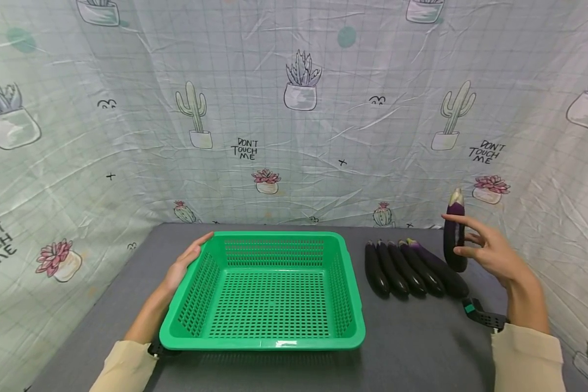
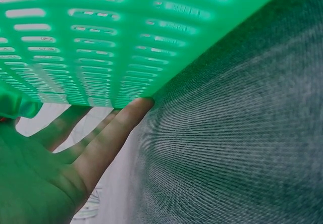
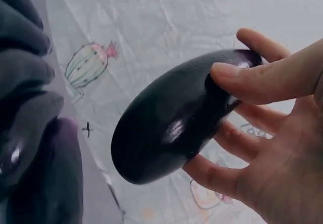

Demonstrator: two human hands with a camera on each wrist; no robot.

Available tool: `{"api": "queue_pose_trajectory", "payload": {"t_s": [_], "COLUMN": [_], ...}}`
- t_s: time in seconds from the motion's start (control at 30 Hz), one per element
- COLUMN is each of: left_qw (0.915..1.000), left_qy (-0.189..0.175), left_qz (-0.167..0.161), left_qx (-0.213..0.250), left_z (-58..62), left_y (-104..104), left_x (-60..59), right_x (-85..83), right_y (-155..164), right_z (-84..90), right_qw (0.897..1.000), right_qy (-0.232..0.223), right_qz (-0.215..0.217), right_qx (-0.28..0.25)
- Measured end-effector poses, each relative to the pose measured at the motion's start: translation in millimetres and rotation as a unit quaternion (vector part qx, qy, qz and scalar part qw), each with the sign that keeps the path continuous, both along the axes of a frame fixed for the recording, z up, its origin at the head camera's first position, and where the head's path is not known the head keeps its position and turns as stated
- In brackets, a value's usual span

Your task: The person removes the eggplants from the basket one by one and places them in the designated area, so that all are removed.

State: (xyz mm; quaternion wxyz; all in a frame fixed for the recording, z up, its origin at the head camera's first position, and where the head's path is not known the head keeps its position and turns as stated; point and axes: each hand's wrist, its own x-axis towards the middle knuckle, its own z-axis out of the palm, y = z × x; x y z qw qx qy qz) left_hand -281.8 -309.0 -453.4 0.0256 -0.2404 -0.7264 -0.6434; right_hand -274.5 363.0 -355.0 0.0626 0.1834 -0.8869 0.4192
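Note:
In the head view, my right hand [image 1: 487, 247] holds a dark purple eggplant [image 1: 454, 239] nearly upright, its pale stem end at the top. The right wrist view shows thumb and fingers on opposite sides of that eggplant [image 3: 166, 118], its rounded end free. Beside it, several more eggplants [image 1: 404, 269] lie side by side on the grey table. My left hand [image 1: 177, 270] rests along the left outer side of a green plastic basket [image 1: 360, 321]. In the left wrist view its fingers stretch fairly straight against the slotted wall [image 2: 96, 47].
The basket's slotted floor [image 1: 271, 305] shows bare. A grey cloth-like surface [image 1: 411, 348] covers the table. Behind it and at both sides hangs a pale curtain [image 1: 294, 136] printed with cacti and potted plants. Dark wrist straps [image 1: 485, 317] sit at the cuffs.

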Motion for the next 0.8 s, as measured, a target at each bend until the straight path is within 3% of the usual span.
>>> {"api": "queue_pose_trajectory", "payload": {"t_s": [0.2, 0.43, 0.8], "left_qw": [0.9996, 0.9997, 0.9997], "left_qy": [-0.008, -0.006, -0.004], "left_qz": [-0.016, -0.018, -0.017], "left_qx": [0.021, 0.018, 0.014], "left_z": [-0.7, -0.9, -1.7], "left_y": [-1, -1, -1], "left_x": [0.4, 0.8, -0.7], "right_x": [-2.8, -8.3, -22.0], "right_y": [10, 21, 40], "right_z": [-6.9, -16.0, -49.6], "right_qw": [0.999, 0.998, 0.997], "right_qy": [0.032, -0.001, 0.024], "right_qz": [-0.012, -0.050, -0.068], "right_qx": [0.042, 0.032, 0.020]}}
